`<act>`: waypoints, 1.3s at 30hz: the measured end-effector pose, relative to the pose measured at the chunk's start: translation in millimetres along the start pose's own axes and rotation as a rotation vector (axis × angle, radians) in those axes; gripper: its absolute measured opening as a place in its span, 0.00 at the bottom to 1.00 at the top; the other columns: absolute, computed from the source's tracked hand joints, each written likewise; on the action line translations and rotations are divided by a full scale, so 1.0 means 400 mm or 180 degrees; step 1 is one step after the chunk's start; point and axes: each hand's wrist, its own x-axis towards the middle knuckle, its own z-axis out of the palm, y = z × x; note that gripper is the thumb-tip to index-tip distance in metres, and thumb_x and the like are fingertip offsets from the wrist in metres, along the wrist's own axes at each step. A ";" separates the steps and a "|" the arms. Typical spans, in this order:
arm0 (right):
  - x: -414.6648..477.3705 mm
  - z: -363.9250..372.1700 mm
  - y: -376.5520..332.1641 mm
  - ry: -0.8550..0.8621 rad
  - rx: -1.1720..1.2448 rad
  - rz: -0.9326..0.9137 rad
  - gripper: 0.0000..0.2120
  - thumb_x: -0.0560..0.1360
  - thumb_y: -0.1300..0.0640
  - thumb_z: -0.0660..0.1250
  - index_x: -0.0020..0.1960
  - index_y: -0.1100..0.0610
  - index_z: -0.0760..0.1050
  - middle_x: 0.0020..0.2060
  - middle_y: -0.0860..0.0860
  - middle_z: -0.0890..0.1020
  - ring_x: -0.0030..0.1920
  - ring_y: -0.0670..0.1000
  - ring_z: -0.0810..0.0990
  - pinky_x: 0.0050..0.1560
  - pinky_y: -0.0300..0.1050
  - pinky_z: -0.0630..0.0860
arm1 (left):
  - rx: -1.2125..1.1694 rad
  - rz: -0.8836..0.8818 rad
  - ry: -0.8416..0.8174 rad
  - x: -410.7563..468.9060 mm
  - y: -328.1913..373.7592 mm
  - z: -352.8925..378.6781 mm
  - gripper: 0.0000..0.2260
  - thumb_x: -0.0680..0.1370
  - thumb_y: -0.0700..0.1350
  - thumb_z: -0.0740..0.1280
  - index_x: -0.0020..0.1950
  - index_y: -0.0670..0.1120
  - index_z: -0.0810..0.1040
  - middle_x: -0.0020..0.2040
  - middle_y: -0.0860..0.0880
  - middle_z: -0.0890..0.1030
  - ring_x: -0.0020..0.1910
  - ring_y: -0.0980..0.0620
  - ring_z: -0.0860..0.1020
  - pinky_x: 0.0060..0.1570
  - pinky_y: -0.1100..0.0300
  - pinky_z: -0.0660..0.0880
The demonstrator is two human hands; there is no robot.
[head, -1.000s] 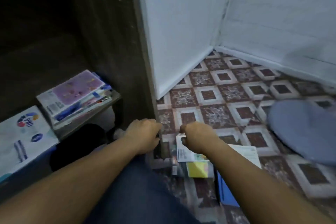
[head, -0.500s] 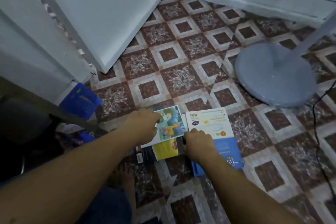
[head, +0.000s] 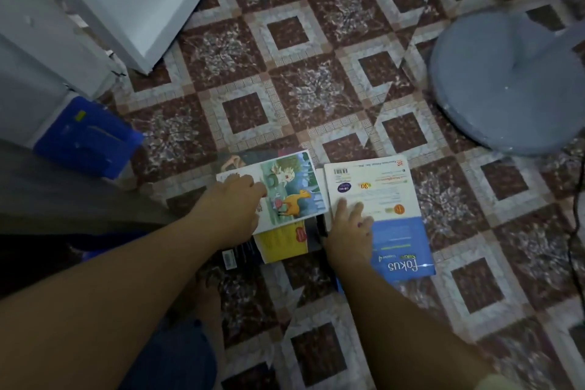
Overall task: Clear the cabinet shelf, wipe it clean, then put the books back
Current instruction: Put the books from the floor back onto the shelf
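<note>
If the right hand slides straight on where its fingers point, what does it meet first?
The right hand lies flat on the white-and-blue book; ahead is just more cover, then bare floor. The fan base looks well off to the right.
</note>
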 end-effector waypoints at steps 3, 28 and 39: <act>0.025 0.021 0.000 0.0225 -0.0053 0.0153 0.44 0.79 0.48 0.64 0.78 0.58 0.34 0.76 0.65 0.47 0.73 0.72 0.56 0.68 0.56 0.65 | -0.0107 -0.0098 0.0096 -0.001 0.001 0.004 0.20 0.78 0.53 0.62 0.69 0.52 0.66 0.64 0.49 0.71 0.62 0.47 0.69 0.59 0.48 0.72; -0.154 -0.344 0.068 0.0562 0.1083 0.0467 0.13 0.79 0.63 0.60 0.63 0.61 0.68 0.57 0.59 0.79 0.57 0.60 0.78 0.50 0.50 0.75 | -0.0769 -0.0159 0.0283 -0.156 0.043 -0.193 0.24 0.79 0.53 0.65 0.73 0.51 0.63 0.70 0.49 0.69 0.67 0.48 0.69 0.63 0.51 0.71; -0.520 -0.658 -0.018 0.1244 0.0827 -0.0604 0.13 0.72 0.62 0.65 0.55 0.51 0.76 0.37 0.49 0.76 0.37 0.53 0.75 0.32 0.42 0.68 | -0.0530 0.0269 0.1651 -0.456 0.125 -0.396 0.29 0.77 0.51 0.65 0.75 0.52 0.58 0.67 0.51 0.67 0.64 0.50 0.69 0.60 0.54 0.71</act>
